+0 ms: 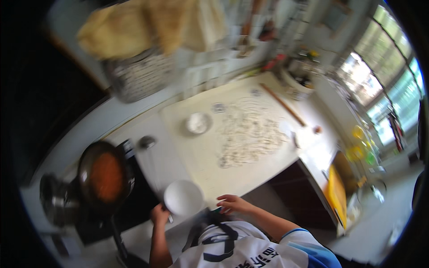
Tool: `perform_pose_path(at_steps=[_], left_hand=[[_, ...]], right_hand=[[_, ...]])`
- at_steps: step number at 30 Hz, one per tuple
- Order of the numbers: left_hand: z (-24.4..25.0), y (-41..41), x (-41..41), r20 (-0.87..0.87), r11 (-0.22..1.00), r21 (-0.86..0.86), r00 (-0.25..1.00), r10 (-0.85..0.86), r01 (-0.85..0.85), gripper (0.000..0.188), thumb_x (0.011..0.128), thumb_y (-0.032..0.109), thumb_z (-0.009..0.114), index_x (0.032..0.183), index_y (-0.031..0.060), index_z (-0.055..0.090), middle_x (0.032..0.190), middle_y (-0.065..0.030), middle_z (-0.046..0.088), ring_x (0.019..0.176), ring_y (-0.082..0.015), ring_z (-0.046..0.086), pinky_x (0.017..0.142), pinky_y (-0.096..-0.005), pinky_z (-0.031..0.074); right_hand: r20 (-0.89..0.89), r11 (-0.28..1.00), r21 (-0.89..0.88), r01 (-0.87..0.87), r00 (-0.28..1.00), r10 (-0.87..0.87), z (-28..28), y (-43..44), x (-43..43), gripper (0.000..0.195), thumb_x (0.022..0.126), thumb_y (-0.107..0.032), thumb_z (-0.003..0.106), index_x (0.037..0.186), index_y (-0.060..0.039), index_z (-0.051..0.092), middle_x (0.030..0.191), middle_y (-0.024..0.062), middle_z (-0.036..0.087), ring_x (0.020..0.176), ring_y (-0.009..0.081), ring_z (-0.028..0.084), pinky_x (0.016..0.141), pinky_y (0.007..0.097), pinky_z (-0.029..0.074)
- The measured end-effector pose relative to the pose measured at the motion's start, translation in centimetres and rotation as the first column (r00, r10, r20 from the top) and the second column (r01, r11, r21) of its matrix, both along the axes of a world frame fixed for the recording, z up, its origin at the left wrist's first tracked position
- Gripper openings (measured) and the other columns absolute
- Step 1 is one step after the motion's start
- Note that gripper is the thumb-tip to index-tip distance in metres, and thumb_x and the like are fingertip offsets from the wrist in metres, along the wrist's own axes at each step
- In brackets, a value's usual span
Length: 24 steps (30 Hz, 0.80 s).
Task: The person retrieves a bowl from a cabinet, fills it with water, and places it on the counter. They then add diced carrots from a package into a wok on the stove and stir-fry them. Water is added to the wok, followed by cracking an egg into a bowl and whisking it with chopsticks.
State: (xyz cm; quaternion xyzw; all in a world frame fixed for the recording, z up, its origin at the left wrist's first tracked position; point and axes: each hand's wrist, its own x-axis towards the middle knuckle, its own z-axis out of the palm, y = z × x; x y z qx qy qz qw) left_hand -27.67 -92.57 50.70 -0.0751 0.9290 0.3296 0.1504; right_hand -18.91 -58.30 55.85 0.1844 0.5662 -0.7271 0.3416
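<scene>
My left hand [160,214] is closed around the lower end of a long thin metal handle, whose ladle [146,142] is at the upper left over the counter. Just right of that hand stands an empty white bowl [183,198]. My right hand [231,204] hangs in front of the counter edge, fingers apart, with nothing in it. Beyond, small pale floury pieces, perhaps cut dough, are spread over a light mat [182,147], with a bowl of white powder [197,123] on their left. To the left, a dark wok [83,177] holds orange-red food [107,177]. The picture is blurred.
The wok sits by a black stovetop [144,201], its handle [119,238] pointing towards me; a metal pot [55,201] is behind it. A wooden rolling pin [283,104] lies at the mat's far right. A yellow board [336,196] stands at the right counter; a perforated metal basket [144,77] hangs above.
</scene>
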Motion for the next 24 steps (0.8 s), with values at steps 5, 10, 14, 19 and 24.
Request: perform_pose_path(at_steps=[5,10,14,19,24], left_hand=[[-0.6,0.8,0.1,-0.066,0.999,-0.027,0.998,-0.024,0.022,0.021,0.066,0.016,0.073,0.081,0.0037,0.065,0.074,-0.0133,0.067,0.069,-0.0298,0.065,0.062,-0.0384,0.049],[-2.8,-3.0,1.2,-0.295,0.995,0.103,0.955,0.011,0.02,0.013,0.074,0.006,0.067,0.084,0.0024,0.06,0.065,-0.0075,0.057,0.058,-0.0151,0.055,0.054,-0.0309,0.044],[10.1,1.9,5.7,-0.472,0.984,0.162,0.87,0.143,-0.074,0.024,0.09,0.017,0.059,0.104,-0.002,0.055,0.083,-0.0054,0.06,0.068,-0.0108,0.053,0.058,-0.0237,0.045],[12.0,16.3,6.4,-0.343,0.903,0.43,0.928,0.148,0.015,0.02,0.092,0.016,0.056,0.101,-0.0019,0.056,0.08,-0.0028,0.057,0.063,-0.0088,0.049,0.053,-0.0214,0.042],[12.7,29.2,8.2,-0.098,0.92,0.371,0.99,-0.099,0.128,0.017,0.092,0.015,0.055,0.1,0.0001,0.057,0.078,-0.002,0.056,0.065,-0.0109,0.05,0.059,-0.0247,0.044]], right_hand=[[-0.043,0.969,0.064,0.237,0.971,-0.235,1.6,6.7,1.0,0.048,0.09,-0.031,0.057,0.13,-0.0059,0.044,0.112,0.0067,0.059,0.086,0.0169,0.064,0.069,0.028,0.052],[-0.231,0.787,0.116,0.606,0.787,-0.572,1.0,18.5,1.7,0.044,0.09,-0.026,0.057,0.126,-0.0036,0.046,0.11,0.0107,0.06,0.086,0.0222,0.065,0.068,0.0324,0.053],[-0.37,0.407,0.213,0.888,0.459,-0.808,0.6,31.8,2.0,0.036,0.088,-0.016,0.054,0.121,-0.0023,0.048,0.098,0.0109,0.064,0.076,0.0202,0.066,0.06,0.0287,0.052],[-0.585,-0.016,0.482,0.876,0.308,-0.75,-3.0,50.0,2.9,0.041,0.082,-0.017,0.056,0.12,-0.0007,0.049,0.091,0.0137,0.063,0.07,0.0223,0.066,0.056,0.0332,0.053],[-0.54,-0.242,0.837,0.491,0.67,-0.509,-2.9,59.1,-0.4,0.058,0.08,-0.025,0.062,0.133,-0.0136,0.041,0.13,0.0167,0.046,0.111,0.0301,0.052,0.092,0.0386,0.044]])
